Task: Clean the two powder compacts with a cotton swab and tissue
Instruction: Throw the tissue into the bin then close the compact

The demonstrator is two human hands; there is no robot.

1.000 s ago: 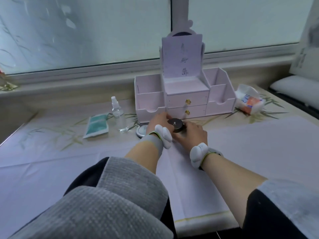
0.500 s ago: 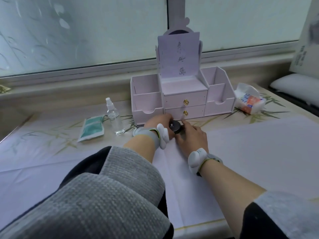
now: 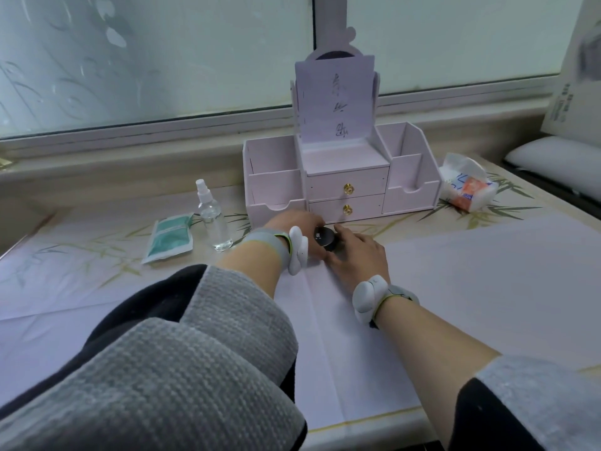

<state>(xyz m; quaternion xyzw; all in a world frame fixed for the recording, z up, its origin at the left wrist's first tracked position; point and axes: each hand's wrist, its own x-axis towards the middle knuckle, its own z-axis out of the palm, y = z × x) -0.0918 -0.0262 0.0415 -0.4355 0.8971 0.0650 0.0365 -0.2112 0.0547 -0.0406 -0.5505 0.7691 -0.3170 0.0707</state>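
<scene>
Compact [image 3: 325, 238] pinched between left hand [image 3: 297, 222] and right hand [image 3: 359, 257] fingers, organizer [image 3: 341, 187] just behind, spray bottle [image 3: 213, 219] leftward

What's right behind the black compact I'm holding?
The organizer: its lower drawer, with a gold knob, stands just behind the compact. The left hand and right hand grip the compact, covering whatever lies beneath it.
</scene>
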